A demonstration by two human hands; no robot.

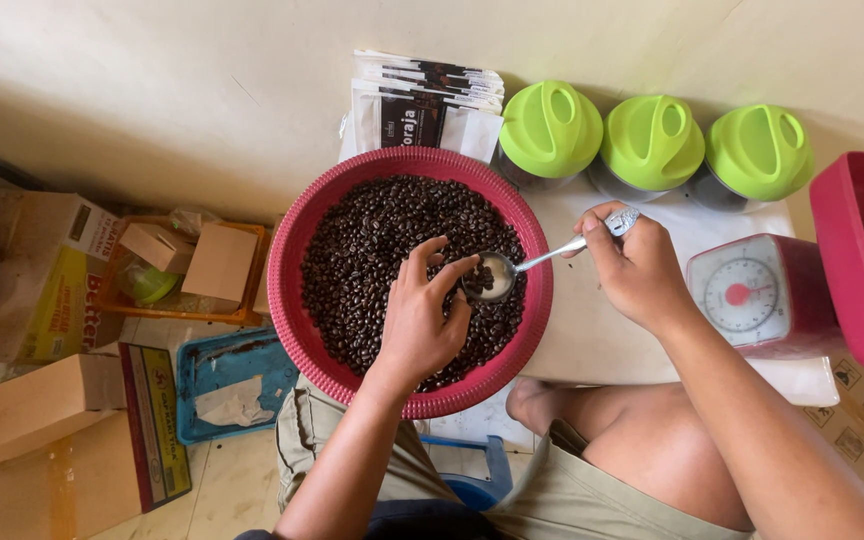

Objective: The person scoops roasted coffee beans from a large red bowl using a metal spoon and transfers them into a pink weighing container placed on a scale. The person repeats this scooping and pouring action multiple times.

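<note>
Hands met over a round red basket point(304, 330) full of dark roasted coffee beans point(372, 240). Nearest the body, the left hand point(418, 322) lay palm down on the beans, its fingers point(430, 262) loosely curled and spread, their tips touching the rim of a metal spoon's bowl point(493, 278); whether any beans were pinched under them could not be told. The spoon point(542, 259) sat just beyond those fingertips, its bowl holding a few beans. Its long handle ran up and to the right, out over the basket's edge. There the right hand point(637, 270) closed firmly around the handle's end, thumb on top. Farther from that grip stood a small red kitchen scale point(752, 296) and a red tray point(857, 260). Beyond both hands, against the wall, stood three jars with green lids point(652, 142) and a stack of pouches point(422, 110).
</note>
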